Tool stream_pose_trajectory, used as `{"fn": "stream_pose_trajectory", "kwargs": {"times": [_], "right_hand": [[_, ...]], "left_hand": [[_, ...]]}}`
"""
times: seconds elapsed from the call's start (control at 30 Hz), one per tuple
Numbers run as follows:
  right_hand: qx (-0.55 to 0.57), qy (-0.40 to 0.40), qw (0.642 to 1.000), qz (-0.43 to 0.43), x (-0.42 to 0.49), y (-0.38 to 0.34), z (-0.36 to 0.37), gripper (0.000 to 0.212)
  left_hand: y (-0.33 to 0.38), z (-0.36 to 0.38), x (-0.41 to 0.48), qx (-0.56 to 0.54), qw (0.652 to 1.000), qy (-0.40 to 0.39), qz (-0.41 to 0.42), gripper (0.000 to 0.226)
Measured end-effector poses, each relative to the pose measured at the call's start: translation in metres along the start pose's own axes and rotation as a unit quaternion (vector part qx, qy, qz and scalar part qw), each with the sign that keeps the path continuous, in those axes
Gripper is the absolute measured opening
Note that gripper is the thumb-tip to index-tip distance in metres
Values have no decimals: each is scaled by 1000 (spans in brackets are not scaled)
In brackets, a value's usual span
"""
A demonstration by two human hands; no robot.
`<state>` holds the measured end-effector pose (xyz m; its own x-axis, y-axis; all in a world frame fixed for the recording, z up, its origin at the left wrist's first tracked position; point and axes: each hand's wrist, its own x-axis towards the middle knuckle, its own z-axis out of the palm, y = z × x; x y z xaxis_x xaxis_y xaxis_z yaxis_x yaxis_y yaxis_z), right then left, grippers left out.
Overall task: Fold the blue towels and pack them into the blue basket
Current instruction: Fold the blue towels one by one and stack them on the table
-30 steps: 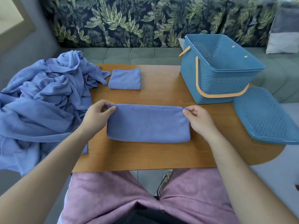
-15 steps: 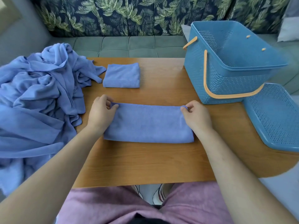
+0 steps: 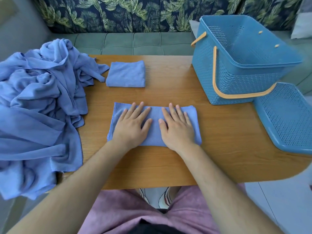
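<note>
1. Two hands, left hand (image 3: pixel 131 127) and right hand (image 3: pixel 177 129), lay palm-down side by side on the half-folded towel (image 3: pixel 154 136). Fingers were straight and spread. Neither hand took a grip; both only pressed.
2. Half-folded towel: a long flat strip set crosswise at the front middle of the bench (image 3: pixel 168 162), directly before the person and well apart from the basket.
3. Folded towel (image 3: pixel 126 74): one small square further back on the bench, just beside a trailing end of the heap. Contact between the two could not be told.
4. Heap of unfolded towels (image 3: pixel 38 105): large and crumpled, covering the left end of the bench and hanging over its edge.
5. Blue basket (image 3: pixel 236 85): open at the right rear of the bench, its orange handle (image 3: pixel 215 73) dropped forward. Its lid (image 3: pixel 287 119) lay just beside it and seemed to overhang the bench edge.
6. Risks, as judged:
   - Uneven pressing could skew the layers, so the next fold would come out crooked.
   - Lifting the strip by one end could let it fall open.
   - Pulling a towel from the heap could drag the rest to the floor.
   - A nudge while packing could tip the lid off.
7. Not determinable:
   - The number of towels in the heap.
   - The basket's floor, which was hidden behind its near wall.
   - The towel's middle, which was covered by the palms.
   - The lid's right edge, which was cut off by the frame.
</note>
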<state>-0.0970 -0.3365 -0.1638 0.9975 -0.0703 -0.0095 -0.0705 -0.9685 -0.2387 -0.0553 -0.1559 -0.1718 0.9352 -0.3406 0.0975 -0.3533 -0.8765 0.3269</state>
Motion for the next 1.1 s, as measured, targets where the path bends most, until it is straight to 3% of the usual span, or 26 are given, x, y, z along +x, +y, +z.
{"fn": "stream_pose_trajectory", "kwargs": {"times": [0.3, 0.47, 0.53, 0.63, 0.73, 0.83, 0.97, 1.1], "right_hand": [[-1, -9, 997, 80, -14, 45, -14, 63], [-26, -5, 995, 91, -15, 47, -16, 63], [-43, 59, 994, 79, -17, 37, -18, 58], [-12, 186, 982, 23, -23, 7, -20, 35], [-14, 150, 988, 20, -30, -26, -12, 33], [-32, 121, 992, 7, -32, -29, -5, 40], [-9, 124, 991, -47, -22, -3, -6, 37], [5, 158, 987, -27, -6, 13, -16, 33]], "left_hand": [[-57, -23, -7, 14, 995, -40, -94, 67], [-57, -27, -8, 55, 993, -49, -88, 70], [-50, -30, -7, 81, 994, -31, -60, 67], [-32, -30, 1, 46, 998, -11, 52, 55], [-12, -25, 14, 14, 989, -45, 142, 55], [-6, -19, 20, 28, 985, -86, 148, 65], [-9, -25, 13, 79, 986, 1, 145, 52], [-4, -33, -6, 104, 984, 85, 116, 33]]}}
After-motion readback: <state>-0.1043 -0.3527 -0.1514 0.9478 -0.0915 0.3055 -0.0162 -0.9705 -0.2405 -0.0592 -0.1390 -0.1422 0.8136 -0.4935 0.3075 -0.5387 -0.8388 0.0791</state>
